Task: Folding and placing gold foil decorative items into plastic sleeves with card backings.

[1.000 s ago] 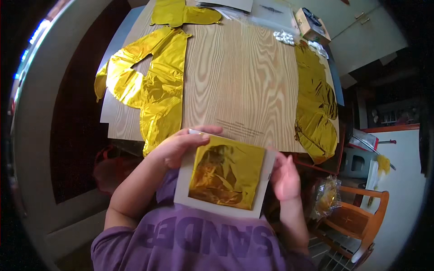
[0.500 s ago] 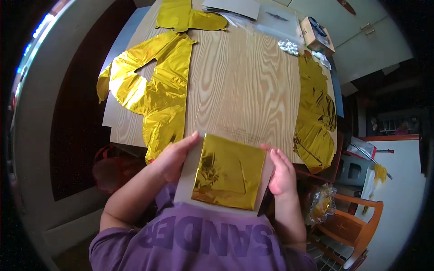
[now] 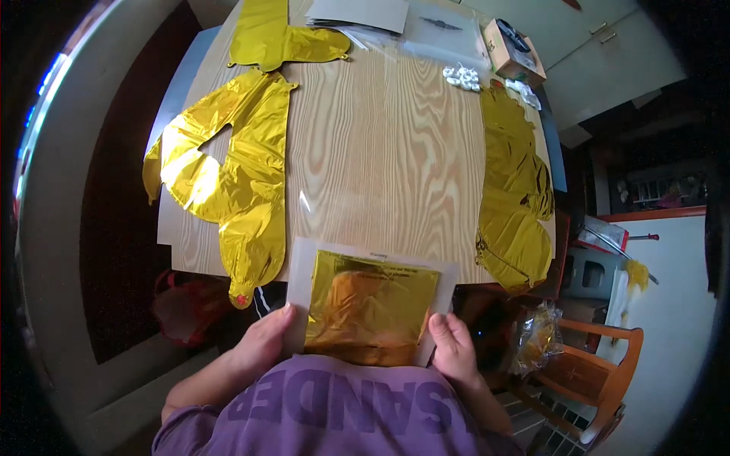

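Note:
Between both hands, close to my chest, is a clear plastic bag [image 3: 300, 267] with a folded gold foil balloon [image 3: 372, 308] lying flat inside. My left hand [image 3: 266, 334] pinches the bag's lower left edge, thumb on top. At the lower right edge my right hand [image 3: 454, 349] grips it in the same way. Flat on the table's left side lies a gold foil balloon [image 3: 255, 167] with a hole in it. Another gold balloon [image 3: 262, 38] lies beyond it, partly out of the picture. A third, wavy-edged gold balloon [image 3: 517, 178] is along the right edge.
The wood-grain table [image 3: 365, 137] carries grey-white sheets [image 3: 361, 14], clear plastic packaging [image 3: 442, 34], small white pieces [image 3: 461, 77] and a wooden box [image 3: 513, 53] at its far end. A wooden chair [image 3: 585, 372] stands at the right, with a plastic-wrapped bundle [image 3: 538, 338] on it.
The bag has tipped flatter and come lower, nearer my chest. Both hands have slid down to its lower corners, and the view has shifted slightly.

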Motion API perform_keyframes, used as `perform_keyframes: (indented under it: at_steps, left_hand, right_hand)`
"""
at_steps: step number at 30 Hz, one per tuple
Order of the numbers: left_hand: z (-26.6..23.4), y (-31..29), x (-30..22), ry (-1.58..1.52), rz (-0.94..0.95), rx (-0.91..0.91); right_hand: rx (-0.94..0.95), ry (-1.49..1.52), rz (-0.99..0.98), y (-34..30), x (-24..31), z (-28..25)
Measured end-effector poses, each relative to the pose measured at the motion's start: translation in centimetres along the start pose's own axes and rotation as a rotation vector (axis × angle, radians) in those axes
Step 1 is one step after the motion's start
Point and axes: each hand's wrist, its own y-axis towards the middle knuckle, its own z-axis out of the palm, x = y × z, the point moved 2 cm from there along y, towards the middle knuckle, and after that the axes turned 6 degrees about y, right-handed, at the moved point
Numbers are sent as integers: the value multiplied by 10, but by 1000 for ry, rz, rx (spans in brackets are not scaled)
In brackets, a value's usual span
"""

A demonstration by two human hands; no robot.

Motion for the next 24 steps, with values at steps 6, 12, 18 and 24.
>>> perform_keyframes:
  at_steps: [6, 12, 18, 24]
  left_hand:
    - [-2, 23, 5, 150, 47, -40]
    - [15, 42, 1, -37, 167, 37]
    - [10, 52, 15, 146, 184, -72]
    - [7, 42, 22, 134, 230, 51]
  right_hand:
    - [-90, 198, 126, 27, -7, -2]
    - [85, 285, 29, 39, -8, 7]
    - [4, 190, -40, 39, -30, -2]
    - [87, 269, -69, 32, -29, -5]
